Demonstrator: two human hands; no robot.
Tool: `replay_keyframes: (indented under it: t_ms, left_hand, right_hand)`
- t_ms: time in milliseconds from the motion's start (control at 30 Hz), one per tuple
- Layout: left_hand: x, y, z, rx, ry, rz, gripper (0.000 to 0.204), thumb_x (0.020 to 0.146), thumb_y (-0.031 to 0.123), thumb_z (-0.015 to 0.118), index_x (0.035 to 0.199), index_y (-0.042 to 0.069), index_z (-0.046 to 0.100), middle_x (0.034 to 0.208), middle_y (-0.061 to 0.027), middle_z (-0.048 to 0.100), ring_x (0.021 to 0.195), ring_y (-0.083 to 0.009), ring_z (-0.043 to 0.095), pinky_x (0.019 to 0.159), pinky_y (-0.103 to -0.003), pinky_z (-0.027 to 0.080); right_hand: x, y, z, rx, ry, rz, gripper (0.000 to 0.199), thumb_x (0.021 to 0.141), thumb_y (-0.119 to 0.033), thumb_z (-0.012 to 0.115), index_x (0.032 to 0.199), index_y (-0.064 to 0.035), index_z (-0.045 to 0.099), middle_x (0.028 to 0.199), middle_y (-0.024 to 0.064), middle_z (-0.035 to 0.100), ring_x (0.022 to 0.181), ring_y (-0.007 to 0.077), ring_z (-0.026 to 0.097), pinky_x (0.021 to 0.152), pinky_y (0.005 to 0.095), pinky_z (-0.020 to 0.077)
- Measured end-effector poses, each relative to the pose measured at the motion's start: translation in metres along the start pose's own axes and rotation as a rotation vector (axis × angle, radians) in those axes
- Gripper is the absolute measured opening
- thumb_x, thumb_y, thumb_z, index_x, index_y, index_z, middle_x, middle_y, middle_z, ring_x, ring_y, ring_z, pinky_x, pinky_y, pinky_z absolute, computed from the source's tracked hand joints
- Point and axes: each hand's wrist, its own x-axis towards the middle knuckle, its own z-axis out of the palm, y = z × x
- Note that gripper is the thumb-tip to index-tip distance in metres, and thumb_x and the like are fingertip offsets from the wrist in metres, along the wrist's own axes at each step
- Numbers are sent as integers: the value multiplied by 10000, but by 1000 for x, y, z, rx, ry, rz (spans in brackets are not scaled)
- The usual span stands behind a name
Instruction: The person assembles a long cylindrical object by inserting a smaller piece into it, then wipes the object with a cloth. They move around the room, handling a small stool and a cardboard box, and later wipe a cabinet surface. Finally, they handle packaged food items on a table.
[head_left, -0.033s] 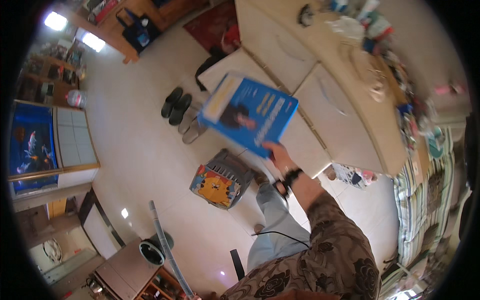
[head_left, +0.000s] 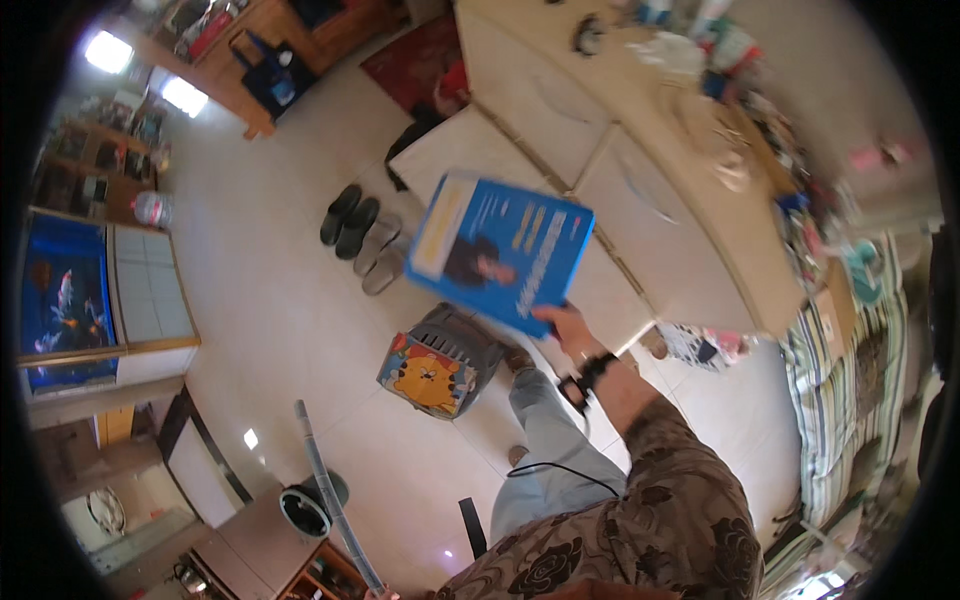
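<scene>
My right hand [head_left: 568, 328], with a dark band on the wrist, grips a blue book [head_left: 545, 240] by its near corner. The book is held in the air in front of the white cabinet, its cover, with a printed figure, facing up. At the lower edge only a sliver of my left hand [head_left: 376, 594] shows, around the low end of a grey banded pole [head_left: 335, 500]. That pole slants up and left, past a dark round bin [head_left: 305, 508]. Most of the left hand's fingers lie out of view.
A grey slatted plastic container [head_left: 470, 345] with a cartoon cat panel stands by my feet. Dark slippers [head_left: 350, 225] and grey sandals [head_left: 378, 262] lie beyond it. A white cabinet [head_left: 640, 190] with a cluttered top is at right; a fish tank [head_left: 65, 290] stands at left.
The book and my right hand sit slightly lower in the picture, and the book is turned a little. The view has shifted slightly. My left hand stays at the pole.
</scene>
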Motion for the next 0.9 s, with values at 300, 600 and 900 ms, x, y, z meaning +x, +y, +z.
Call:
replay_keyframes:
  t_ms: [300,600,900]
  left_hand:
    - [32,78,39,202,-102,404,187,733,106,627,879,0,582,875,-147,630,732,-274,608,653,-400,499]
    - [-78,153,158,300,-113,614,160,744,134,615,831,3,589,833,-158,627,726,-301,604,647,-414,495]
    - [-278,140,345,262,65,534,159,756,163,603,783,6,597,792,-169,624,721,-328,601,642,-428,490]
  right_hand:
    - [-406,89,-321,256,283,108,394,813,-130,620,1148,63,544,1086,147,623,997,259,607,907,359,478]
    - [-501,114,-531,874,507,-342,476,807,-307,658,1211,-118,490,1155,100,580,1013,292,591,780,506,517]
    - [-371,-125,-888,777,674,-474,270,773,-276,700,977,-161,565,856,17,594,701,159,542,495,334,419]
